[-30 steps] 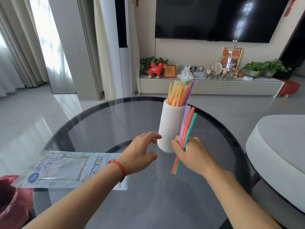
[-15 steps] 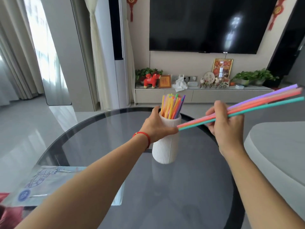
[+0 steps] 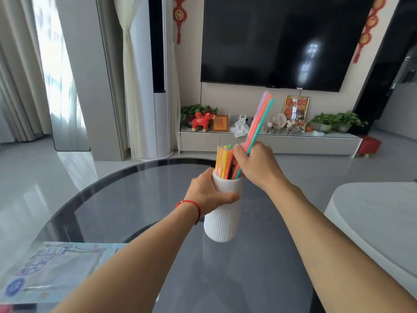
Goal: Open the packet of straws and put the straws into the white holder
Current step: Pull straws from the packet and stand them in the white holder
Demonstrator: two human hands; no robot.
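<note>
Fingers [image 3: 239, 154] of the right hand now tip their clenched straws [image 3: 259, 123] upright into the white holder [image 3: 222, 220], left hand [image 3: 211, 193] gripping it.

Holder [image 3: 222, 220], centre frame: white, matt, finely ribbed walls. Straws [image 3: 257, 125] and straws in holder: smooth plastic, bright colours, slight sheen. Bench [image 3: 126, 195]: dark glass top, glossy, mirrors light. Packet [image 3: 56, 269], lower left: thin clear plastic film, shiny, printed blue. Floor [image 3: 33, 181]: polished grey, reflective.
</note>
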